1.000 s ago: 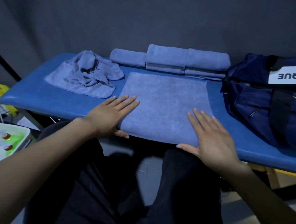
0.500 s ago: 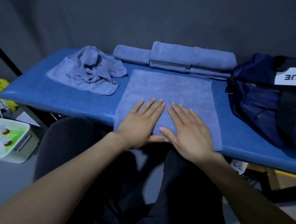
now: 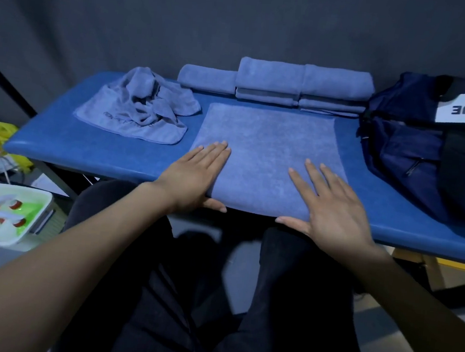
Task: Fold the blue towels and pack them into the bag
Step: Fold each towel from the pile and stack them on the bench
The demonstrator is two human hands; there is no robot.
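The flat blue terry towel (image 3: 267,156) lies spread at the near edge of the blue padded table (image 3: 92,148). The left hand (image 3: 194,178) presses flat on its left edge, fingers straight, thumb under the front hem. The right hand (image 3: 333,211) lies flat, fingers spread, on its near right part. Along the far edge sit folded blue towels (image 3: 302,83); a crumpled blue towel (image 3: 144,105) lies far left. A navy fabric duffel bag (image 3: 432,155) occupies the right end.
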